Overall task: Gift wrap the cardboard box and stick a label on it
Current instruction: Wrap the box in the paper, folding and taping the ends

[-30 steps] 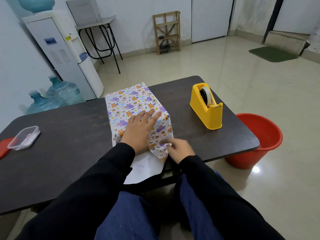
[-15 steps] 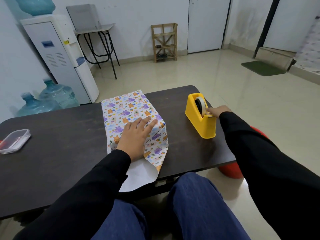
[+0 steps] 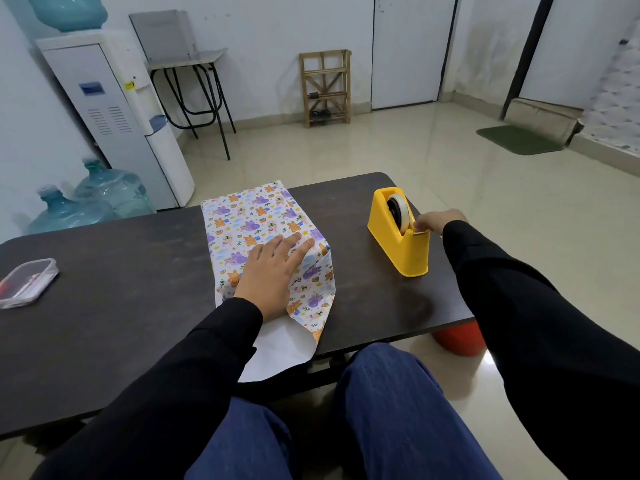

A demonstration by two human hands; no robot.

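At the cutter of the dispenser, the right hand pinches the tape end. The left hand lies flat, fingers straight, pressing paper onto the box, mid-table; a white flap overhangs the near edge.

The room is evenly and softly lit, fairly bright, with no hard shadows. The glossy floor mirrors the pale walls and door. A small white glare spot sits on it just off the near right corner of the worktop, beside the red bucket. A faint, diffuse shadow lies on the worktop near the yellow tape dispenser. Wide-angle bending tilts the water dispenser and the dark post. The black sleeves show almost no detail.
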